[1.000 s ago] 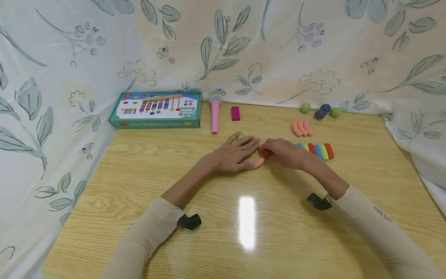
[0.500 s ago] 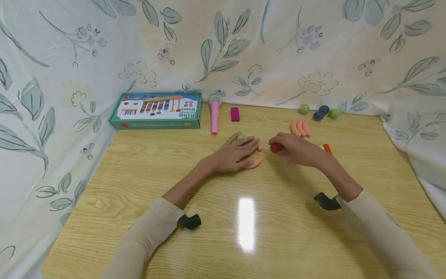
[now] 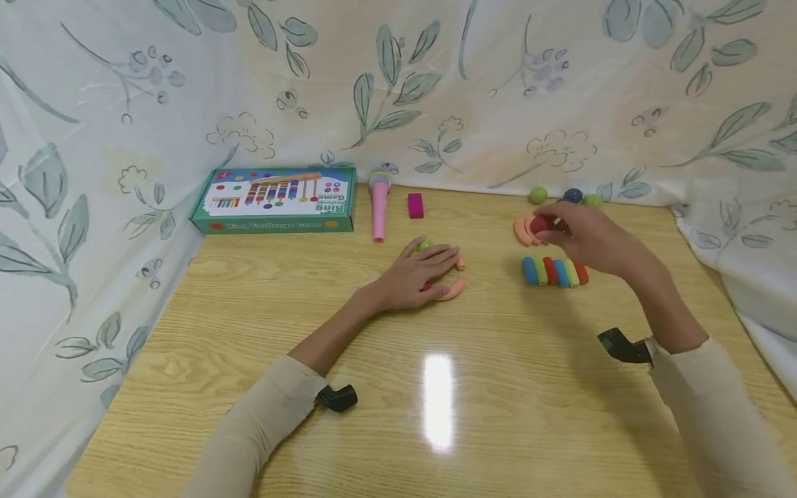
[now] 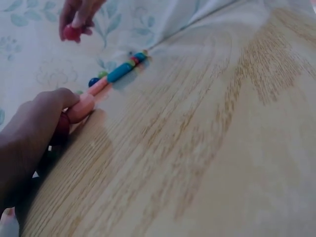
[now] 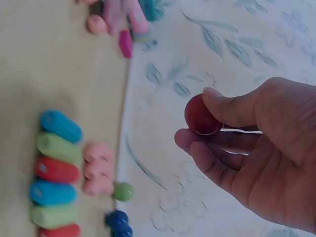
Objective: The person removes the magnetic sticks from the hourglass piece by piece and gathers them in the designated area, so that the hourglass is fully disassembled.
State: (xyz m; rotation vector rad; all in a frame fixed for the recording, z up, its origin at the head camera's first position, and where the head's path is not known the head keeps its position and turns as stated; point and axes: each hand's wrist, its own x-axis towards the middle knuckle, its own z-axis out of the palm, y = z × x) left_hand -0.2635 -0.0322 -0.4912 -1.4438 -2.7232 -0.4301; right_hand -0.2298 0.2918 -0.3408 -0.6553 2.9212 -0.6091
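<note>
My right hand (image 3: 588, 235) pinches a small red ball (image 5: 201, 116) between thumb and fingers, raised above the right side of the table. In the head view it overlaps the curved salmon pieces (image 3: 520, 230). A row of blue, green and red sticks (image 3: 529, 270) lies below that hand. My left hand (image 3: 407, 280) rests with fingers spread over a small cluster. From under it show a green ball (image 3: 425, 245), a curved salmon piece (image 3: 454, 289) and a bit of red; the rest is hidden by the palm.
Along the back stand a game box (image 3: 274, 200), a pink toy microphone (image 3: 379, 207) and a magenta block (image 3: 415, 205). Green (image 3: 538, 195) and dark blue balls (image 3: 572, 196) sit at the back right, by the flowered cloth (image 3: 498, 83) behind the wooden table (image 3: 349, 443).
My right hand has lifted the red ball away from beside the left hand and carried it right and back, over the sticks toward the salmon pieces. The left hand stays in place.
</note>
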